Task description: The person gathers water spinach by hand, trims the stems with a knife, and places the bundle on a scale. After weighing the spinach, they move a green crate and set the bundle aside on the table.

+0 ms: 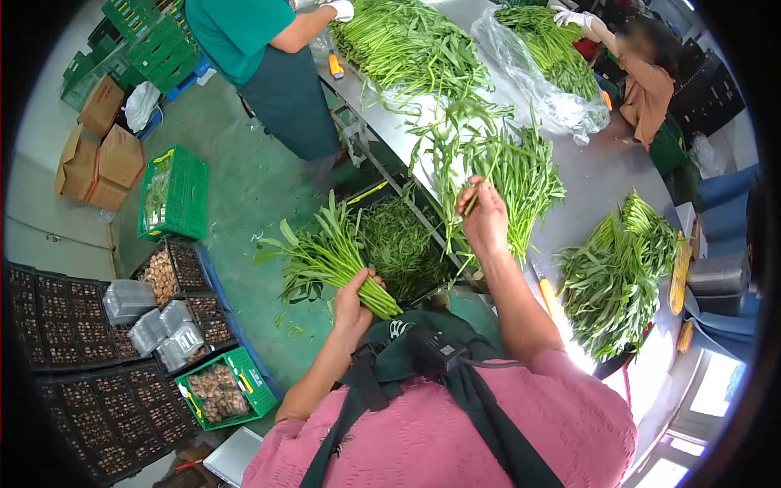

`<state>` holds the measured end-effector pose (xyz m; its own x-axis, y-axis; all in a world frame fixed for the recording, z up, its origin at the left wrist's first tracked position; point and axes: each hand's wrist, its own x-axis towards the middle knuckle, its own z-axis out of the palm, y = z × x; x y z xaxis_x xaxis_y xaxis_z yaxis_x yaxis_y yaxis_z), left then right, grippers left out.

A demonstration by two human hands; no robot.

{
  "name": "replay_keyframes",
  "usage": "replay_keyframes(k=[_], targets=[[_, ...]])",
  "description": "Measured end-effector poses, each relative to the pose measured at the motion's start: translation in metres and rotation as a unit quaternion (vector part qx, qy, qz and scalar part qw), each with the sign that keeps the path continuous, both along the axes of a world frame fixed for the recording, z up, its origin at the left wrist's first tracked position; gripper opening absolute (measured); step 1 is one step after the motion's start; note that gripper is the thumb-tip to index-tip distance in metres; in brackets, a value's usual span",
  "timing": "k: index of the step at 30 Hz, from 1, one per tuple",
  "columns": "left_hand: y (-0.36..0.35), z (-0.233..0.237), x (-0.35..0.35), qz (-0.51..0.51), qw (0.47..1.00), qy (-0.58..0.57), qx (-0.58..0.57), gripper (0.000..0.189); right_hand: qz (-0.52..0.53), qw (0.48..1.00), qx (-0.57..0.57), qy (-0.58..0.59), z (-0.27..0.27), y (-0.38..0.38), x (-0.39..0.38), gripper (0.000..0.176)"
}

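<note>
My left hand [351, 305] is wrapped round the stems of a bunch of water spinach [329, 248], whose leaves point up and away from me. Over the table's near edge, my right hand [486, 218] pinches a few water spinach stalks [471, 202]. Behind it, a loose heap of the greens [529, 175] lies on the metal table [582, 183]. Close to my right forearm rests a knife with an orange handle [548, 294]. A neat pile of bunched greens [614, 272] lies farther right.
A bin of loose leaves [399, 248] stands below the table edge. Across the table are larger heaps of greens [415, 45] and clear plastic [533, 81]. A co-worker in an apron [285, 98] stands left, another person [647, 81] right. Green crates [187, 191] sit on the floor.
</note>
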<state>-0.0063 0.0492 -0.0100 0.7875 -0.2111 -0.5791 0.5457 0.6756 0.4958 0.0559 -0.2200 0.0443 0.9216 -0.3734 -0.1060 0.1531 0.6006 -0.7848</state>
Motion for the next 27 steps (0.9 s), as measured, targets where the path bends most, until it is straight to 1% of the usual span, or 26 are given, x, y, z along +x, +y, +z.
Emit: replay_keyframes(k=[1, 2, 4, 5, 7, 10, 12, 17, 19, 20, 21, 22, 23, 24, 26, 27], targets=[[-0.004, 0.000, 0.001, -0.008, 1.000, -0.009, -0.002, 0.014, 0.012, 0.992, 0.113, 0.050, -0.007, -0.006, -0.005, 0.021], [-0.007, -0.001, 0.001, -0.011, 1.000, -0.010, -0.004, 0.014, 0.051, 0.968, 0.211, 0.130, -0.024, -0.015, -0.010, 0.024], [-0.016, 0.005, 0.003, -0.022, 1.000, -0.018, -0.010, 0.015, 0.075, 0.972, 0.164, 0.154, -0.030, -0.010, -0.026, 0.024], [-0.019, 0.008, 0.003, -0.020, 1.000, -0.018, -0.008, 0.015, 0.120, 0.962, 0.216, 0.113, -0.041, -0.013, -0.032, 0.023], [-0.023, 0.011, 0.001, -0.045, 0.999, -0.006, -0.003, 0.015, 0.116, 0.962, 0.220, 0.108, -0.041, -0.008, -0.040, 0.022], [-0.030, 0.010, 0.001, -0.050, 0.998, -0.026, 0.002, 0.017, 0.116, 0.968, 0.208, 0.079, -0.041, -0.004, -0.044, 0.021], [-0.032, 0.010, 0.001, -0.047, 0.999, -0.022, 0.001, 0.016, 0.126, 0.977, 0.153, 0.080, -0.039, -0.003, -0.046, 0.021], [-0.037, 0.015, 0.002, -0.038, 0.999, -0.015, 0.012, 0.016, 0.160, 0.978, 0.129, 0.043, -0.036, -0.005, -0.044, 0.021], [-0.038, 0.012, 0.002, -0.054, 0.998, -0.025, 0.022, 0.018, 0.195, 0.965, 0.171, 0.034, -0.030, -0.004, -0.045, 0.019], [-0.038, 0.011, 0.002, -0.052, 0.998, -0.027, 0.022, 0.018, 0.197, 0.965, 0.170, 0.033, -0.033, -0.005, -0.045, 0.019], [-0.038, 0.010, 0.002, -0.052, 0.998, -0.027, 0.021, 0.018, 0.220, 0.933, 0.283, 0.028, -0.035, -0.006, -0.044, 0.019], [-0.039, 0.010, 0.002, -0.052, 0.998, -0.027, 0.020, 0.018, 0.239, 0.888, 0.391, 0.024, -0.037, -0.006, -0.044, 0.019], [-0.039, 0.009, 0.002, -0.051, 0.998, -0.028, 0.021, 0.018, 0.244, 0.890, 0.382, 0.049, -0.039, -0.004, -0.045, 0.020], [-0.041, 0.010, 0.002, -0.041, 0.999, -0.024, 0.014, 0.016, 0.246, 0.889, 0.383, 0.049, -0.038, -0.001, -0.046, 0.020], [-0.042, 0.012, 0.003, -0.027, 0.999, -0.022, 0.008, 0.014, 0.303, 0.887, 0.344, 0.049, -0.037, 0.005, -0.047, 0.021], [-0.041, 0.015, 0.004, -0.038, 0.999, -0.018, 0.001, 0.015, 0.305, 0.889, 0.337, 0.062, -0.037, 0.007, -0.048, 0.021]])
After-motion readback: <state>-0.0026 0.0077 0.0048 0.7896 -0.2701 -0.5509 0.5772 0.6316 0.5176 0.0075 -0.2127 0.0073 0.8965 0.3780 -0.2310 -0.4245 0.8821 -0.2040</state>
